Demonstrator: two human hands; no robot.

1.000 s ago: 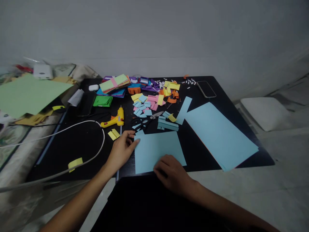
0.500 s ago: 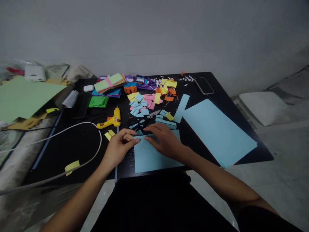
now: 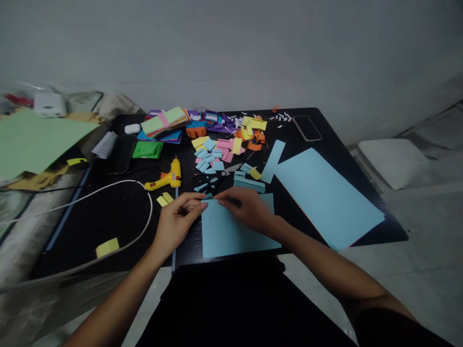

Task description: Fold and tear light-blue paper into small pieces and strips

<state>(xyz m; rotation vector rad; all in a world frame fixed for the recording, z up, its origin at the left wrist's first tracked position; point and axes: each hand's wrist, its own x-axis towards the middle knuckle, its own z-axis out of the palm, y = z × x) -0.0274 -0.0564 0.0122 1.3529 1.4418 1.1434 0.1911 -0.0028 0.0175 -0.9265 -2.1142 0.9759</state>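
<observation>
A light-blue paper sheet (image 3: pixel 235 238) lies near the front edge of the table, under my hands. At its far left corner, a small blue paper piece (image 3: pixel 208 196) shows between my fingertips; I cannot tell whether it is separate or a folded part of the sheet. My left hand (image 3: pixel 178 219) pinches its left side, thumb against the sheet's corner. From the right, my right hand (image 3: pixel 248 207) is closed on it with thumb and index finger, the palm over the sheet. Just beyond lie black-handled scissors (image 3: pixel 217 178) among cut blue strips (image 3: pixel 249 183).
A yellow glue gun (image 3: pixel 168 177) and a white cable (image 3: pixel 150 217) are on the left. Folded paper pieces (image 3: pixel 226 150) in several colours cover the middle back. A stack of blue sheets (image 3: pixel 331 197) and a phone (image 3: pixel 306 128) lie on the right.
My right thumb and index finger have closed in toward my left fingertips at the small blue piece. The near right corner of the blue sheet shows slightly farther right.
</observation>
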